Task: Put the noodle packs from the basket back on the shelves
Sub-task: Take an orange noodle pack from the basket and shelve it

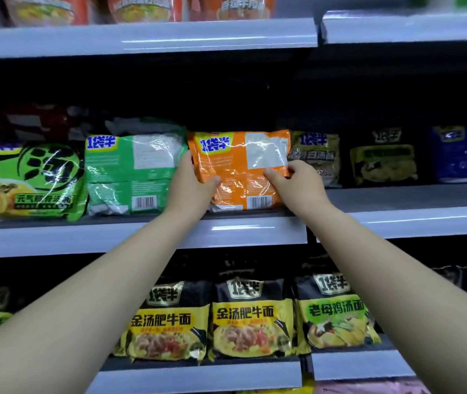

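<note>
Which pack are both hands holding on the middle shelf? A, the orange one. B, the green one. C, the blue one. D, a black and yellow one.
A: the left hand and right hand grip the two lower sides of the orange pack, beside the green pack.

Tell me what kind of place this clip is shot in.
Most likely a grocery or convenience store aisle. Tiered grey shelves carry rows of packaged instant noodles, such as the black-and-yellow packs below, and both hands hold an orange noodle pack with a barcode on the middle shelf.
</note>
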{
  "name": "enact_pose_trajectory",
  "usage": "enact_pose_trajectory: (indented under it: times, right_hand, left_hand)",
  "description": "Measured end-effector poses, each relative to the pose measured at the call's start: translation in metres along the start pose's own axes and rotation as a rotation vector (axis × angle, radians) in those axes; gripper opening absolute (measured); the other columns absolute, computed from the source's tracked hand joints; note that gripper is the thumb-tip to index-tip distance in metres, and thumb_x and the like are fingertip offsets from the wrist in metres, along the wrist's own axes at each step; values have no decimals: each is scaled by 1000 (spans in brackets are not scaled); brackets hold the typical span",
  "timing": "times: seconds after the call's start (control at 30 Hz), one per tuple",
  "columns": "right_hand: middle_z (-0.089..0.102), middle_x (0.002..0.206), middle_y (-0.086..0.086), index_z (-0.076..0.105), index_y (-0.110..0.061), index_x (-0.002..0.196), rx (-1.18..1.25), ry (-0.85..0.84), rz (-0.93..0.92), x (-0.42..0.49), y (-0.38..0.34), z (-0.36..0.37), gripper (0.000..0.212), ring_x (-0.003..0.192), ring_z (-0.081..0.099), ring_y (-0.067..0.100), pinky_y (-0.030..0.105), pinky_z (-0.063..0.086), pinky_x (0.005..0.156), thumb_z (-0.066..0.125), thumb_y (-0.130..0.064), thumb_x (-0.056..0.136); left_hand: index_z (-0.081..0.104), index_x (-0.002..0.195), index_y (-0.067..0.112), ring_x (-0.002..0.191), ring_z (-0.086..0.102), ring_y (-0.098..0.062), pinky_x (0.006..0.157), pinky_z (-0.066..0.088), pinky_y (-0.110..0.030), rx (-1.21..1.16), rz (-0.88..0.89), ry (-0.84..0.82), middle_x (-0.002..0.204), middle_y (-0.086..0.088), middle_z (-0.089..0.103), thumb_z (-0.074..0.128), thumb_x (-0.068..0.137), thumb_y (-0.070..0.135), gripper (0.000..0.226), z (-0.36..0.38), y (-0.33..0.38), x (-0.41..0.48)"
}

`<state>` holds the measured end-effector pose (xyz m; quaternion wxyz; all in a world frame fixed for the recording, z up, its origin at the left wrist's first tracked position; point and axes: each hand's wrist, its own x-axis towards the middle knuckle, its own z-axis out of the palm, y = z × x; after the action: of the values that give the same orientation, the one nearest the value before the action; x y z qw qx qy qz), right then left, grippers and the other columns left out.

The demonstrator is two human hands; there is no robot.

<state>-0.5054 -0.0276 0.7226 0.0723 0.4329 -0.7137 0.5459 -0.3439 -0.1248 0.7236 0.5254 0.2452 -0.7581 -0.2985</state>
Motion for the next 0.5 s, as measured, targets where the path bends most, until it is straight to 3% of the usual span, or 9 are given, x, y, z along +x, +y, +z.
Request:
enact_pose_trajectory:
  times: [0.1, 0.13, 0.2, 0.27, 0.33, 0.4, 0.5]
  right_hand:
    - [48, 117, 5, 47, -8, 124, -6, 137, -12, -9, -3, 2, 56, 98, 47, 17, 20, 37, 72, 72, -37, 84]
    - [44, 120, 7, 48, -9, 123, -104, 226, -103, -13, -4, 2, 55, 103, 44, 19, 22, 37, 77, 74, -34, 82]
    - [46, 118, 10, 56, -9, 114, -364, 301, -354, -19, -9, 3, 39, 106, 43, 24, 28, 39, 70, 73, -26, 84]
    - [52, 112, 12, 61, -7, 107, -565, 228, -538, -21, -8, 5, 23, 102, 47, 29, 32, 42, 57, 66, -20, 88]
    - [56, 107, 11, 64, -8, 104, -646, 185, -596, -20, -3, 6, 20, 96, 51, 32, 30, 38, 50, 65, -21, 89]
    - [58, 110, 10, 65, -9, 107, -675, 181, -611, -22, 3, 5, 22, 96, 54, 32, 30, 42, 48, 65, -23, 90]
    - [54, 125, 11, 60, -9, 122, -682, 103, -568, -26, 4, 0, 30, 110, 51, 32, 35, 47, 64, 54, -23, 97]
  left_hand:
    - [30, 135, 24, 98, 63, -18, 75, 59, -33, 52, 81, -35, 117, 4, 51, 68, 87, 11, 63, 0, -3, -2]
    - [25, 144, 24, 110, 57, -23, 88, 55, -36, 128, 113, -19, 132, -2, 42, 70, 85, 13, 75, 0, -5, -2]
    - [27, 149, 21, 136, 32, -29, 109, 30, -33, 334, 215, 25, 151, -7, 21, 72, 84, 13, 80, -1, -6, 1]
    - [44, 142, 20, 142, 21, -29, 114, 21, -36, 514, 374, 16, 154, -9, 22, 69, 85, 10, 63, -4, -4, 2]
    - [53, 136, 18, 134, 35, -27, 111, 35, -40, 560, 406, -89, 149, -9, 36, 61, 90, 6, 49, -6, -4, 5]
    - [49, 140, 19, 128, 41, -23, 103, 43, -37, 591, 388, -170, 148, -7, 38, 55, 94, 7, 48, -10, -6, 9]
    - [34, 149, 22, 139, 29, -26, 113, 28, -39, 762, 427, -278, 157, -5, 25, 53, 97, 17, 55, -18, -4, 11]
